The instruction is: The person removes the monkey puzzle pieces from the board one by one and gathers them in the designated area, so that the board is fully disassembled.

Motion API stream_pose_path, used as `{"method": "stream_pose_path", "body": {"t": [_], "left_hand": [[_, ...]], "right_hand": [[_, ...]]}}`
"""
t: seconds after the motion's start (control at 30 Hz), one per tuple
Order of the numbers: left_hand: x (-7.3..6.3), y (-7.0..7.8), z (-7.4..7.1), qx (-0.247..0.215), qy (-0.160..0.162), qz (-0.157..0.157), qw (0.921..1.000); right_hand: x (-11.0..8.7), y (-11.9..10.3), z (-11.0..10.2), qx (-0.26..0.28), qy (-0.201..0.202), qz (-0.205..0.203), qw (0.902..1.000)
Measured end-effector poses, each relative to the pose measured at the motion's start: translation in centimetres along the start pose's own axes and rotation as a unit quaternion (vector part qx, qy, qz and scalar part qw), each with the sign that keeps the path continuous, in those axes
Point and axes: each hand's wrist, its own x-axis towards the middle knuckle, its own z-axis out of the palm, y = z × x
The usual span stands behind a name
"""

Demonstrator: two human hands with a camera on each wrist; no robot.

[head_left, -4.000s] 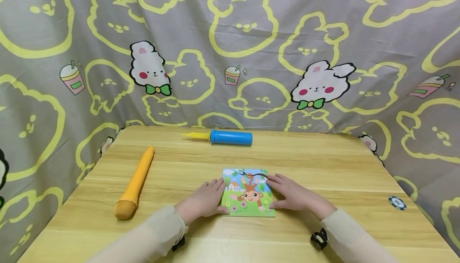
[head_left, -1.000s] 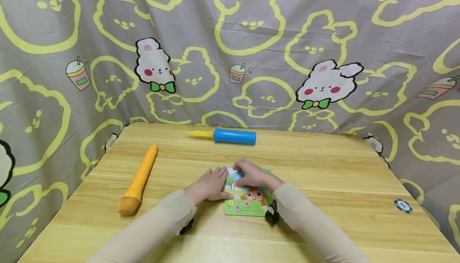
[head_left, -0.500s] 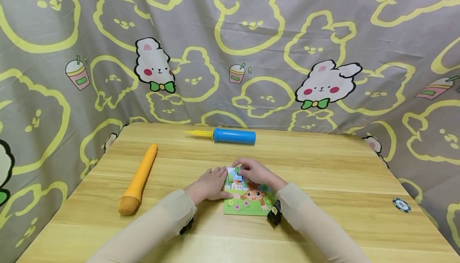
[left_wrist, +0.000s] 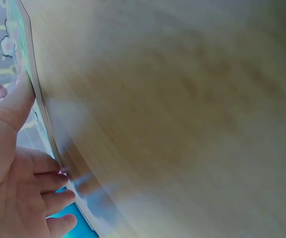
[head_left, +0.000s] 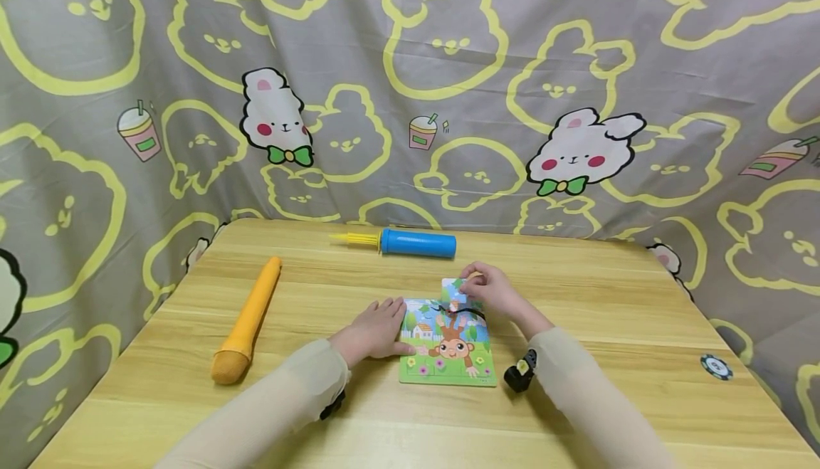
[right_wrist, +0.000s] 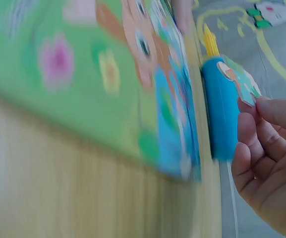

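Observation:
A square jigsaw puzzle (head_left: 442,368) with a hanging monkey, a house and flowers lies on the table, mid-front in the head view. My right hand (head_left: 496,292) pinches a small puzzle piece (head_left: 453,289) between thumb and fingers over the puzzle's far edge. In the right wrist view, that piece (right_wrist: 244,85) shows blue, green and brown print and a knobbed outline. My left hand (head_left: 374,330) lies at the puzzle's left edge, its fingers straight and its thumb (left_wrist: 21,101) on the border.
Behind the puzzle lies a blue hand pump (head_left: 418,243) with a yellow nozzle. An orange toy microphone (head_left: 246,323) rests on the left side of the wooden table (head_left: 410,430). A poker chip (head_left: 716,366) is at the right, and a patterned curtain (head_left: 359,42) hangs behind.
My right hand leaves the puzzle's right edge, reaches over its upper left part and lifts a piece. It then carries it right and away from me. The left hand stays at the left edge.

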Motion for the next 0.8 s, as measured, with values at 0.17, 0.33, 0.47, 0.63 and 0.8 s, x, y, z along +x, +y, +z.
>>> {"method": "stream_pose_path", "body": {"t": [0.17, 0.33, 0.47, 0.63, 0.8], "left_hand": [[-0.1, 0.2, 0.0, -0.005, 0.0, -0.003, 1.0], [-0.1, 0.3, -0.1, -0.002, 0.002, -0.002, 1.0], [-0.2, 0.4, -0.1, 0.003, 0.002, -0.004, 1.0], [-0.3, 0.5, -0.2, -0.006, 0.0, -0.006, 1.0], [-0.1, 0.4, -0.1, -0.006, -0.002, -0.008, 0.9999]], "right_hand": [[-0.6, 1.1, -3.0, -0.019, 0.044, 0.008, 0.9988], [-1.1, 2.7, -5.6, -0.054, 0.068, 0.023, 0.996], [-1.2, 3.7, -6.9, -0.09, 0.068, 0.041, 0.9928], [-1.2, 4.3, -7.6, -0.126, 0.069, 0.055, 0.9881], [-1.1, 4.9, -8.0, -0.154, 0.065, 0.057, 0.9842]]}}
